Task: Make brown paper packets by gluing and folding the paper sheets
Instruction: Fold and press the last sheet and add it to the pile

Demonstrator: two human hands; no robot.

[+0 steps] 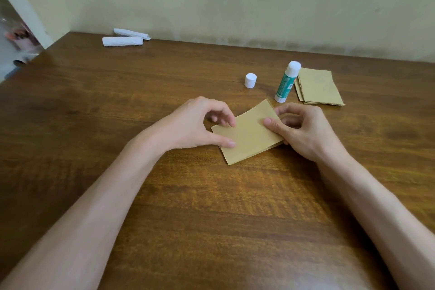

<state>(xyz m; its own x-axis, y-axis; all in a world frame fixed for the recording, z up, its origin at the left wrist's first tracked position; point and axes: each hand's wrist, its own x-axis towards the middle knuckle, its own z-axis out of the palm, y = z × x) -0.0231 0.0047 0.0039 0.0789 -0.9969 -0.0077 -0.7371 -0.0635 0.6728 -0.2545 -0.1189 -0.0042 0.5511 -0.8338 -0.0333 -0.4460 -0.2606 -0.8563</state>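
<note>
A folded brown paper sheet (248,134) lies on the wooden table (164,195) at the centre. My left hand (195,122) arches over its left edge, with thumb tip and fingertips pressing down on the paper. My right hand (303,129) pinches the sheet's right edge, thumb on top and fingers curled underneath. An upright glue stick (287,82) with a green label stands just behind the sheet. Its white cap (250,80) stands apart to its left.
A stack of brown paper sheets (320,87) lies to the right of the glue stick. Two white rolled paper bundles (124,39) lie at the table's far left by the wall. The table's left edge drops off at the upper left.
</note>
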